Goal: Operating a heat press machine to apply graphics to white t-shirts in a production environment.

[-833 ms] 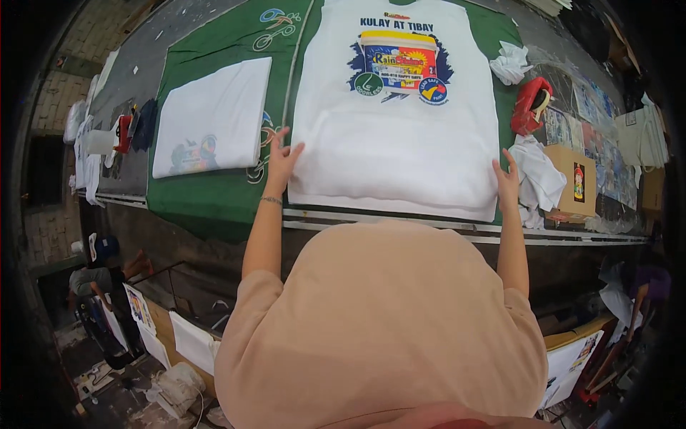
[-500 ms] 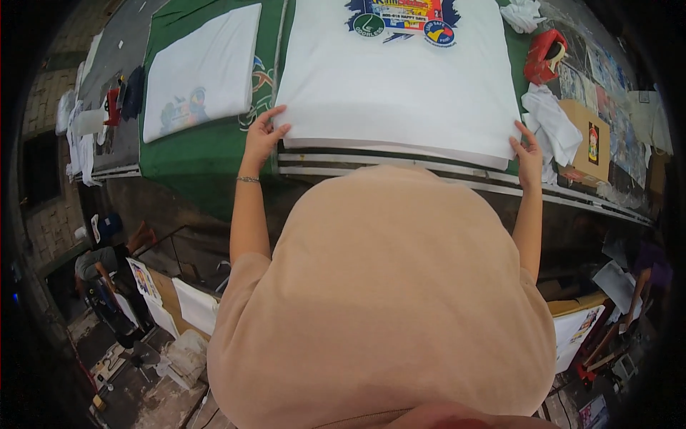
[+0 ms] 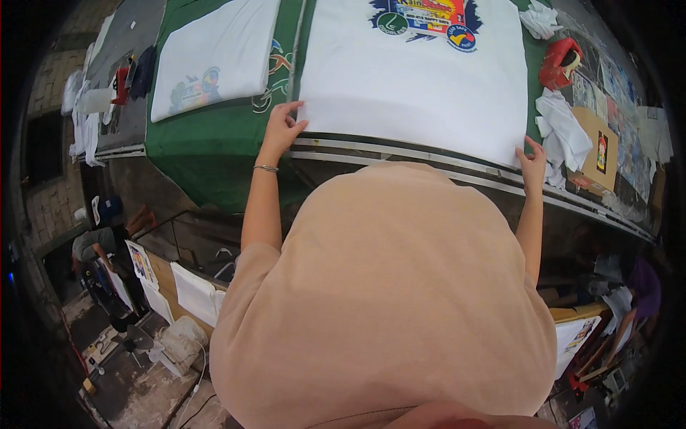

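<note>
A white T-shirt (image 3: 414,89) with a colourful print near its far visible part lies spread over a green-covered board in front of me. My left hand (image 3: 287,127) is at the shirt's near left corner, thumb and forefinger at the edge of the cloth. At the near right corner, my right hand (image 3: 531,161) pinches the hem between thumb and finger. The shirt's far end runs out of view. To its left lies a second white shirt (image 3: 221,53), folded, with a faint print showing, on the green cloth (image 3: 207,139).
A red tape dispenser (image 3: 559,66), crumpled white cloth (image 3: 561,125) and a cardboard box (image 3: 594,146) stand on the right. Metal rails (image 3: 371,149) run along the table's near edge. Behind me are boards with white shirts (image 3: 194,292); another person (image 3: 96,247) is at lower left.
The shirt's near hem has come down flatter, and its greyish under-edge no longer shows. Both hands stay at the corners. The view has shifted slightly, moving the table rightward in the picture.
</note>
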Demonstrator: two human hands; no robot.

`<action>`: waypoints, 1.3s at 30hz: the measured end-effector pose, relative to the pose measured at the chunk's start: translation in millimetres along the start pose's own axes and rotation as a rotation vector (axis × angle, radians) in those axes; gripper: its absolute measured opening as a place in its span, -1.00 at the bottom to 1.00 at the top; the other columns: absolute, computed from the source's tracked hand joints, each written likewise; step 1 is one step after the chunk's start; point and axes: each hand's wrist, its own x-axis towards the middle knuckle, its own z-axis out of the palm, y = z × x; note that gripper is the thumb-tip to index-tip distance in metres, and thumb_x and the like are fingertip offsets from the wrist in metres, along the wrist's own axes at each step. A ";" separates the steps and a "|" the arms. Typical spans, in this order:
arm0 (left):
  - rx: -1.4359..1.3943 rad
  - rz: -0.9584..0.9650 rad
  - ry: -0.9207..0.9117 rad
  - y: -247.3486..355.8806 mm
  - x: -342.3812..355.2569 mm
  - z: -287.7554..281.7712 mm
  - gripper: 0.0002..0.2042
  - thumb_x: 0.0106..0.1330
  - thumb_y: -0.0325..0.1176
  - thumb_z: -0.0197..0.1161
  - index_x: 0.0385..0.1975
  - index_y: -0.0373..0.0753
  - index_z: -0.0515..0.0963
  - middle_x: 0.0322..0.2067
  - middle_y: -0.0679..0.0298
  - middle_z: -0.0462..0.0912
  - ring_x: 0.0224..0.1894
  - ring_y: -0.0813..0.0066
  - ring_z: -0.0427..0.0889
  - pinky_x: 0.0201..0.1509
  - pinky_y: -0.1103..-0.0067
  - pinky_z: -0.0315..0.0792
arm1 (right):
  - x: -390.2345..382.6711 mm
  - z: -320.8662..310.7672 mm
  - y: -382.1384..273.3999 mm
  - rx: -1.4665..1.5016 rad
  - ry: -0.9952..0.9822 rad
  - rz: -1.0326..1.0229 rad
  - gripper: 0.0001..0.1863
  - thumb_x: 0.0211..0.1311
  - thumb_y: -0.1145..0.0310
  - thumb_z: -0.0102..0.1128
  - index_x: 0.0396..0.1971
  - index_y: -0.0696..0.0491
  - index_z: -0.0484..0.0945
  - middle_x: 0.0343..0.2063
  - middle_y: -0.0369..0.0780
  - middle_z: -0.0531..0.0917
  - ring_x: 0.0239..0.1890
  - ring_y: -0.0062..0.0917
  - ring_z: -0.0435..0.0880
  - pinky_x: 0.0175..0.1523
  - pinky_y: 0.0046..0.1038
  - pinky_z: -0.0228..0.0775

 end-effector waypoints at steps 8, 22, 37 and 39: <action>0.547 0.540 0.510 71.0 54.4 63.2 -0.49 0.21 -0.03 0.14 0.13 -0.09 0.37 0.19 0.10 0.29 0.24 0.09 0.23 0.27 0.28 0.11 | 17.9 70.4 -71.6 -0.493 0.359 -0.434 -0.45 0.28 0.04 -0.05 0.19 0.00 0.28 0.24 -0.11 0.25 0.29 -0.25 0.17 0.33 -0.22 -0.08; 0.368 0.663 0.014 85.3 57.4 82.1 -0.43 0.26 -0.17 0.13 0.23 -0.28 0.20 0.27 -0.08 0.08 0.34 -0.09 -0.08 0.35 0.15 -0.13 | -119.1 71.7 -59.9 -0.295 0.493 -0.065 -0.51 0.30 0.13 -0.09 0.19 -0.02 0.25 0.24 -0.16 0.24 0.31 -0.30 0.13 0.36 -0.22 -0.11; 0.035 1.339 -0.836 331.7 -93.0 359.7 -0.72 0.30 -0.35 0.09 -0.03 -0.32 0.44 0.04 0.09 0.39 0.09 0.20 0.35 0.11 0.40 0.27 | -560.2 15.9 174.9 -0.380 1.703 1.298 -0.72 0.04 0.34 0.16 -0.19 0.03 0.52 -0.15 -0.12 0.53 -0.04 -0.22 0.45 0.08 -0.29 0.28; 0.006 1.392 -0.937 349.5 -138.7 402.7 -0.74 0.29 -0.34 0.11 -0.08 -0.30 0.48 0.04 0.12 0.39 0.05 0.22 0.37 0.05 0.44 0.30 | -624.5 22.9 187.1 -0.415 1.768 1.474 -0.72 0.02 0.36 0.17 -0.20 0.01 0.53 -0.16 -0.11 0.53 -0.05 -0.23 0.46 0.09 -0.30 0.27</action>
